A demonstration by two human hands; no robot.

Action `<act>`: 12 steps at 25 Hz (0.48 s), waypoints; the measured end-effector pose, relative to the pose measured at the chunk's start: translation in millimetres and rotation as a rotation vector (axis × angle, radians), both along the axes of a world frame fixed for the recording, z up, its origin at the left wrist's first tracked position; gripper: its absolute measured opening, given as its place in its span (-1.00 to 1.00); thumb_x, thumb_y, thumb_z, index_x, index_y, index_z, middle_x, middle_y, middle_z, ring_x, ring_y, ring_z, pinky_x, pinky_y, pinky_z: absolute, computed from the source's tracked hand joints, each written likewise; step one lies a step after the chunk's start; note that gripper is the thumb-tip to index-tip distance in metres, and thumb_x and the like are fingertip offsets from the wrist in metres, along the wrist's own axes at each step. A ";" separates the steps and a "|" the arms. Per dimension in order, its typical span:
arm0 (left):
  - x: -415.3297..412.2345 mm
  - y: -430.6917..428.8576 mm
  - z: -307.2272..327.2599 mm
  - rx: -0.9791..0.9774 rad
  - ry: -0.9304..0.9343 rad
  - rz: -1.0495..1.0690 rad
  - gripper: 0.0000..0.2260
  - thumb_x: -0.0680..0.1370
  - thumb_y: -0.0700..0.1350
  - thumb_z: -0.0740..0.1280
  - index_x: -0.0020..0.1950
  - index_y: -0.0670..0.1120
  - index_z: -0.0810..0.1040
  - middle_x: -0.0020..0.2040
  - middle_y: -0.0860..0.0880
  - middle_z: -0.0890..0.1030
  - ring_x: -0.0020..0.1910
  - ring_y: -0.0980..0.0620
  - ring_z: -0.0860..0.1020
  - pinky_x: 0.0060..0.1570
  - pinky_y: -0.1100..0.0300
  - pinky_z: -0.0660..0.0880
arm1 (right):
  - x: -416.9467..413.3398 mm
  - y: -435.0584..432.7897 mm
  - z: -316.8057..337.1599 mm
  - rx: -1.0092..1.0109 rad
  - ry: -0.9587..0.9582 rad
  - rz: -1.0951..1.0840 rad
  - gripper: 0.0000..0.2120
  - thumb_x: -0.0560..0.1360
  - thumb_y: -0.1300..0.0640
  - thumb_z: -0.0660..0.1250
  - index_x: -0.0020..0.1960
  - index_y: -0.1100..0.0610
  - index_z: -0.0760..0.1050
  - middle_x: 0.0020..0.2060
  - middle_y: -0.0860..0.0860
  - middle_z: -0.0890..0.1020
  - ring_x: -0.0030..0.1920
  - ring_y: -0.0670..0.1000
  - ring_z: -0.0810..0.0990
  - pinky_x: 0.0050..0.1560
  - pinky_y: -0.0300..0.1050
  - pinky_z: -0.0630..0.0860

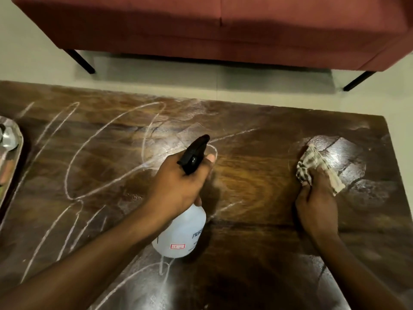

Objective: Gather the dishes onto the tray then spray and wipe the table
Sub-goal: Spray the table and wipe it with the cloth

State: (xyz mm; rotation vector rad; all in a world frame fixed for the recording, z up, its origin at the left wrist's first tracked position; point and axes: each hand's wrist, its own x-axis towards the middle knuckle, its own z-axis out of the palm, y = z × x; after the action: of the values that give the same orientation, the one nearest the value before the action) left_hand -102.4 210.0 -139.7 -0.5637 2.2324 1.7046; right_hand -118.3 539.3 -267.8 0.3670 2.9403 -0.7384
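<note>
My left hand (178, 184) grips a white spray bottle (183, 233) by its black trigger head, over the middle of the dark wooden table (257, 242). The nozzle points away from me. My right hand (317, 204) presses a crumpled checked cloth (312, 166) flat on the table's right part. White curved streaks cover the left and middle of the tabletop. A metal tray (11, 157) holding dishes shows partly at the left edge.
A red sofa (223, 30) on thin black legs stands on the pale floor beyond the table's far edge. The table's right edge runs just past the cloth.
</note>
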 end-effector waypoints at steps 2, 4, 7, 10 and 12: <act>-8.9 -1.5 -2.7 -0.026 -0.019 0.002 -0.85 0.63 0.15 0.36 0.02 0.09 0.56 -0.28 -0.35 0.66 -0.58 -0.04 0.58 -0.11 -0.09 0.68 | 4.1 -1.9 0.8 -0.003 0.020 -0.009 -0.51 0.68 0.27 0.19 0.61 0.16 0.28 0.63 0.20 0.34 0.62 0.27 0.31 0.55 0.34 0.34; -14.2 -4.0 -1.9 -0.023 -0.019 -0.009 -0.87 0.64 0.13 0.36 -0.01 0.10 0.57 -0.34 -0.25 0.67 -0.58 -0.05 0.58 -0.11 -0.10 0.68 | 5.3 -3.3 4.2 0.007 0.021 -0.015 -0.47 0.69 0.28 0.20 0.65 0.18 0.25 0.65 0.19 0.31 0.66 0.23 0.25 0.60 0.30 0.27; -12.4 -12.5 -3.4 -0.025 -0.030 -0.076 -0.86 0.63 0.19 0.35 -0.05 0.18 0.61 -0.14 -0.10 0.77 -0.55 -0.04 0.60 -0.08 -0.17 0.68 | 3.6 -6.3 3.5 0.031 0.025 0.006 -0.46 0.69 0.30 0.20 0.66 0.20 0.24 0.65 0.21 0.30 0.67 0.21 0.21 0.62 0.30 0.24; -4.8 -28.1 0.2 -0.082 -0.065 -0.123 -0.61 0.57 0.29 0.36 0.06 -0.04 0.62 -0.17 -0.23 0.72 -0.49 -0.11 0.62 -0.17 -0.26 0.66 | 4.0 -5.4 3.0 0.048 0.021 0.025 -0.47 0.71 0.22 0.15 0.67 0.18 0.22 0.67 0.20 0.26 0.69 0.19 0.17 0.64 0.27 0.20; 3.9 -42.7 2.8 -0.082 -0.114 -0.121 -0.59 0.59 0.23 0.38 0.01 -0.15 0.62 -0.29 -0.32 0.63 -0.54 -0.05 0.59 -0.21 -0.21 0.68 | 4.3 -5.9 2.3 0.054 0.016 0.020 -0.45 0.70 0.19 0.13 0.68 0.17 0.22 0.67 0.19 0.25 0.69 0.18 0.16 0.66 0.23 0.16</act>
State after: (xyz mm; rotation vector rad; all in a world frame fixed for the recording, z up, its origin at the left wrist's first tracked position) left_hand -98.4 167.2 -136.9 -0.5186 2.2159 1.4910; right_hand -114.0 533.4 -265.5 0.3366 2.9794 -0.6634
